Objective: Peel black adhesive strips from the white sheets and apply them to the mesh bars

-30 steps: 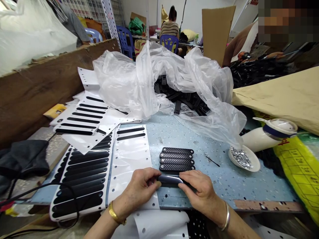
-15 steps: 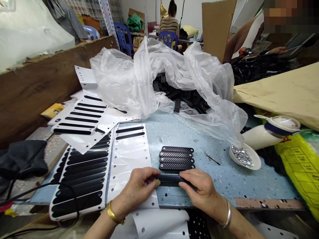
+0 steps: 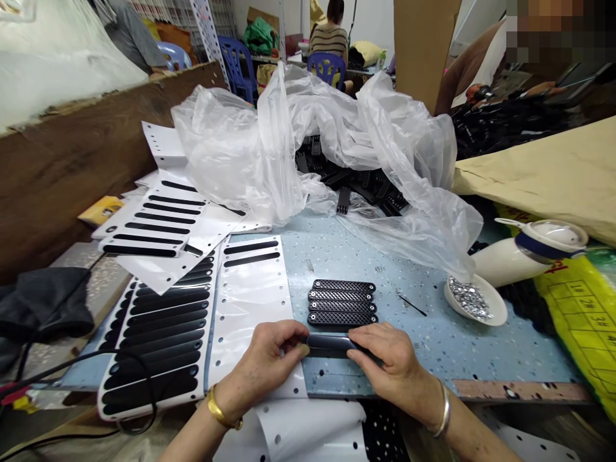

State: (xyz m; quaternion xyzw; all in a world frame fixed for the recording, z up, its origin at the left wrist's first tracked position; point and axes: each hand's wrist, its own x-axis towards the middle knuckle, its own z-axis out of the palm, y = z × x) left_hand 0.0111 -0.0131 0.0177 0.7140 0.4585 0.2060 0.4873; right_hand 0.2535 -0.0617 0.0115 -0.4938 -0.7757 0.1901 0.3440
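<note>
Between my two hands is a short black strip [image 3: 330, 342] with rounded ends and a glossy face. My left hand [image 3: 279, 353] pinches its left end. Thumb and fingers of my right hand [image 3: 382, 353] close on its right end. Just beyond it lie several black textured strips [image 3: 342, 303] stacked side by side, each with a small metal fitting near its ends. To the left, a white backing sheet [image 3: 250, 295] carries two black stickers at its far end. Another sheet of black stickers [image 3: 163, 330] lies farther left. What sits under the held strip is hidden.
A white bowl of small metal parts [image 3: 474, 299] stands at right beside a cream bottle [image 3: 524, 253]. A clear plastic bag [image 3: 332, 122] of black parts fills the back. A thin black pin [image 3: 412, 305] lies on the blue table. A black cable [image 3: 72, 362] crosses front left.
The view has shifted slightly. Both hands keep hold of the black strip, which now tilts a little so its face catches more light.
</note>
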